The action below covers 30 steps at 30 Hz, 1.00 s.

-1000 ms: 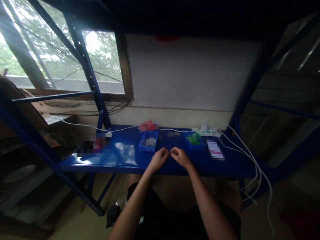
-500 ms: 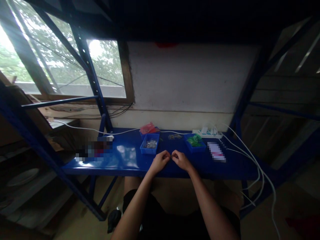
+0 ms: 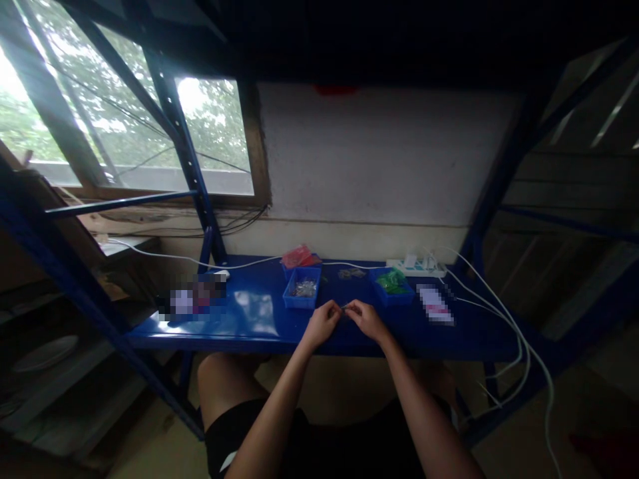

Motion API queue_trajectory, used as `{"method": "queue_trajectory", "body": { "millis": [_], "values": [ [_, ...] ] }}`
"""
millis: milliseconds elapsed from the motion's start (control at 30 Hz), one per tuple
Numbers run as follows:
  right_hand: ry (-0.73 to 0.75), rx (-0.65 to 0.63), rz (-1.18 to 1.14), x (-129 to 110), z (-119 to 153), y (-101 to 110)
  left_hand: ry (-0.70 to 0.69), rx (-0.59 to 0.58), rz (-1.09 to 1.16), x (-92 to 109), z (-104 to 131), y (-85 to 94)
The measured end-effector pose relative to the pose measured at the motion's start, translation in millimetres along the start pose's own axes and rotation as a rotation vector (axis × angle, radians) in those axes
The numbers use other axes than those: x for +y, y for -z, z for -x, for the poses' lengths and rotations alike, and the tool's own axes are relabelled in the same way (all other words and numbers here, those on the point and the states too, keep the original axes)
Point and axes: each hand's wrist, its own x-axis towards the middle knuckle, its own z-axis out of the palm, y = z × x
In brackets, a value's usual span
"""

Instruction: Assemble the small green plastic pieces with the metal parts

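My left hand (image 3: 323, 322) and my right hand (image 3: 366, 317) meet fingertip to fingertip above the near half of the blue table (image 3: 224, 336). Both are closed in a pinch around something small and dark between them, too small to name. Just beyond my left hand stands a blue bin (image 3: 301, 301) with small pale, shiny pieces (image 3: 304, 287) in it. Past my right hand is a second blue bin (image 3: 394, 297) holding green plastic bags (image 3: 391, 282). A few small clear or greyish pieces (image 3: 351, 273) lie on the table between the bins.
Red plastic bags (image 3: 300, 256) rest on another bin behind the left one. A white power strip (image 3: 417, 267) with plugs and white cables (image 3: 524, 352) is at the back right. Blurred-out items lie at both sides. Blue rack posts (image 3: 192, 166) frame the table.
My hands stay together at nearly the same place, the right fingers now stretched a little further toward the left ones. My left leg has swung outward to the left.
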Motion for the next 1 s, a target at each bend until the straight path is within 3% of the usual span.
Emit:
{"method": "queue_trajectory", "body": {
  "millis": [200,1000],
  "values": [
    [-0.03,0.03,-0.033,6.4,-4.6,-1.2,-0.022,0.033,0.034,-0.8,-1.1,-0.6],
    [-0.016,0.022,-0.034,-8.6,0.5,4.8,-0.014,0.034,0.05,6.1,0.1,3.8]
  ]
}}
